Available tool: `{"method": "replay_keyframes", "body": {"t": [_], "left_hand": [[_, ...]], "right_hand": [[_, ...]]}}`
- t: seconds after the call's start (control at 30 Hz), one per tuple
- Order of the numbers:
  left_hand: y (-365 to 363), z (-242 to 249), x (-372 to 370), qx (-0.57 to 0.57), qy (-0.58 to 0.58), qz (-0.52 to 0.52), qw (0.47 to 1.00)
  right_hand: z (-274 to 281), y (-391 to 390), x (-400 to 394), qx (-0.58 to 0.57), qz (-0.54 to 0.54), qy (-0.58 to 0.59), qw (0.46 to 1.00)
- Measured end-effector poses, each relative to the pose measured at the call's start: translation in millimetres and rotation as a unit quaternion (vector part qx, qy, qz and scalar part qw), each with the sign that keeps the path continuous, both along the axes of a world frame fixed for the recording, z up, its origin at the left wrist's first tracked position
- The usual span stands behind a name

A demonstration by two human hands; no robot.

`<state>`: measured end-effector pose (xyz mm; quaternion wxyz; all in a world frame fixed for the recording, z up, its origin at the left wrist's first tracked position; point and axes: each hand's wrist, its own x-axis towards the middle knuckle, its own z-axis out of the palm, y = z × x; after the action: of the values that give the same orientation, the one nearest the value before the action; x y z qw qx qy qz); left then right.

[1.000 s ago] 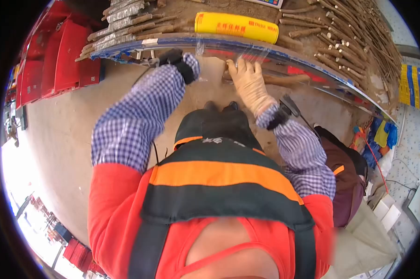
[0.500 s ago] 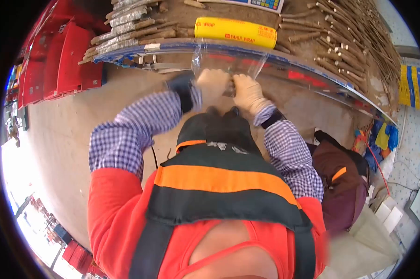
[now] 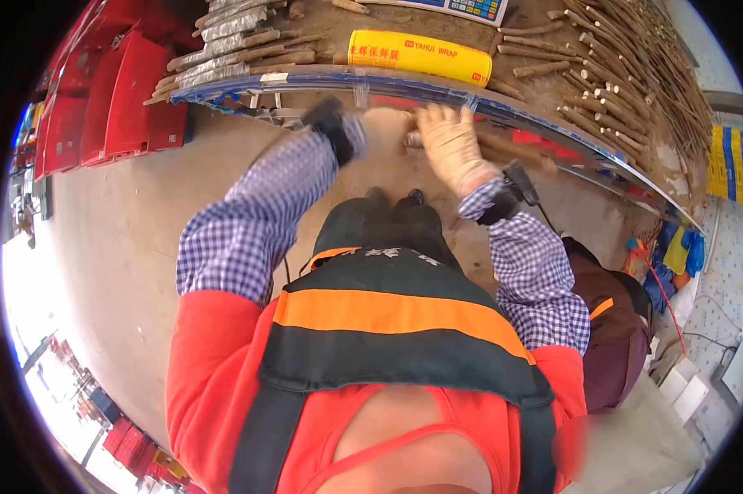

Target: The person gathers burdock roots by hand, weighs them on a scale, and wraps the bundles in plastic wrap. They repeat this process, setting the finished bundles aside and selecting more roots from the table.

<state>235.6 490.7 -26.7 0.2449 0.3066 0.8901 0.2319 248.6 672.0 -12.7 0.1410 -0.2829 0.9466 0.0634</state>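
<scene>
My left hand (image 3: 388, 130), gloved and smeared by motion, appears closed round the left part of a brown stick bundle (image 3: 515, 153). A wrapped, shiny part of the bundle shows between my hands. My right hand (image 3: 451, 150), in a pale glove, lies against the bundle with its fingers stretched up and slightly apart. Both hands are just below the near table edge (image 3: 305, 80). Beyond that edge lies a yellow roll printed YAHUI WRAP (image 3: 421, 58), with bits of clear film hanging at the edge below it.
Film-wrapped stick bundles (image 3: 231, 49) are stacked at the table's left. Loose sticks (image 3: 610, 90) cover its right side, and a scale with a keypad (image 3: 478, 8) is at the back. Red crates (image 3: 132, 99) stand on the left. A person in dark clothing (image 3: 606, 329) is at my right.
The brown bundle now shows out to the right of my right hand. My right hand has lifted slightly and its fingers have straightened. The yellow roll has turned, showing different print.
</scene>
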Motion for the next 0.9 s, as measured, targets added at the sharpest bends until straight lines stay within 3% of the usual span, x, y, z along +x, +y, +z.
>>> {"method": "replay_keyframes", "body": {"t": [0.03, 0.1, 0.13, 0.17, 0.2, 0.23, 0.3, 0.33, 0.37, 0.43, 0.47, 0.5, 0.53, 0.57, 0.6, 0.63, 0.67, 0.7, 0.73, 0.8, 0.83, 0.9], "left_hand": [[-8.0, -2.5, -17.9, -0.013, -0.067, -0.020, 0.998], [-3.3, 10.5, -16.8, -0.141, -0.076, -0.044, 0.986], [1.6, 23.2, -9.8, -0.146, -0.065, -0.040, 0.986], [14.2, 32.0, 8.8, -0.137, 0.077, 0.001, 0.988], [23.8, 34.7, 19.7, -0.119, 0.215, 0.045, 0.968], [23.2, 30.7, 15.2, -0.119, 0.214, 0.051, 0.968], [15.5, 12.0, 7.8, 0.009, 0.007, 0.053, 0.999], [3.3, 3.8, -4.2, 0.142, -0.005, -0.004, 0.990], [2.8, 9.4, -8.0, 0.140, 0.002, -0.005, 0.990], [12.5, 27.1, 0.6, -0.105, -0.044, 0.052, 0.992], [16.1, 36.9, 15.1, -0.134, 0.135, 0.059, 0.980], [13.7, 28.9, 14.1, -0.137, 0.131, 0.062, 0.980], [13.0, 11.7, 13.7, -0.063, 0.133, 0.074, 0.986], [10.6, -0.4, 6.0, 0.011, 0.142, 0.084, 0.986], [7.7, -3.9, -8.1, 0.036, 0.040, 0.056, 0.997], [-6.9, 12.4, -17.2, 0.155, -0.022, 0.000, 0.988], [-18.5, -8.2, -29.9, 0.134, -0.055, -0.019, 0.989], [-23.1, -27.2, -40.5, 0.113, -0.086, -0.041, 0.989], [-12.3, 1.1, -29.2, 0.113, -0.084, -0.042, 0.989], [10.8, 50.9, -4.0, -0.200, -0.035, 0.048, 0.978], [12.6, 45.3, -5.0, -0.199, -0.033, 0.049, 0.978], [17.9, 14.3, 12.4, -0.123, 0.130, 0.044, 0.983]], "right_hand": [[-8.1, -5.8, 3.3, -0.026, 0.027, 0.059, 0.998], [-4.7, -2.0, -10.1, -0.047, 0.053, 0.136, 0.988], [4.2, -2.9, -18.2, -0.095, 0.019, 0.036, 0.995], [7.6, -0.3, -16.6, -0.140, -0.020, -0.077, 0.987], [14.8, 10.4, -27.3, -0.152, 0.012, -0.130, 0.980], [17.2, 8.6, -30.0, -0.150, 0.017, -0.131, 0.980], [21.4, -2.2, -12.6, 0.062, 0.036, -0.051, 0.996], [9.8, -7.5, 6.8, 0.089, 0.106, 0.153, 0.979], [-21.5, -8.0, 11.0, 0.029, 0.079, 0.305, 0.949], [-12.1, -4.9, 1.7, -0.069, 0.024, 0.036, 0.997], [-7.7, 0.4, -13.7, -0.144, 0.001, -0.047, 0.988], [-2.3, 12.3, -22.6, -0.213, -0.028, -0.138, 0.967], [28.3, 12.0, -34.2, -0.157, -0.015, -0.208, 0.965], [34.0, 6.5, -36.0, -0.085, -0.011, -0.206, 0.975], [28.3, -3.3, -30.6, -0.052, 0.007, -0.069, 0.996], [23.0, -15.8, -16.1, -0.016, 0.029, 0.064, 0.997], [30.6, -24.5, -0.7, -0.021, 0.104, 0.193, 0.976], [26.0, -23.6, -0.2, -0.019, 0.102, 0.194, 0.975], [18.4, -23.6, -0.9, -0.054, 0.056, 0.096, 0.992], [15.0, -18.7, -12.0, -0.132, -0.007, -0.074, 0.988], [24.5, -10.6, -21.9, -0.131, -0.006, -0.072, 0.989], [36.9, 0.1, -27.2, -0.087, 0.009, -0.191, 0.978]]}}
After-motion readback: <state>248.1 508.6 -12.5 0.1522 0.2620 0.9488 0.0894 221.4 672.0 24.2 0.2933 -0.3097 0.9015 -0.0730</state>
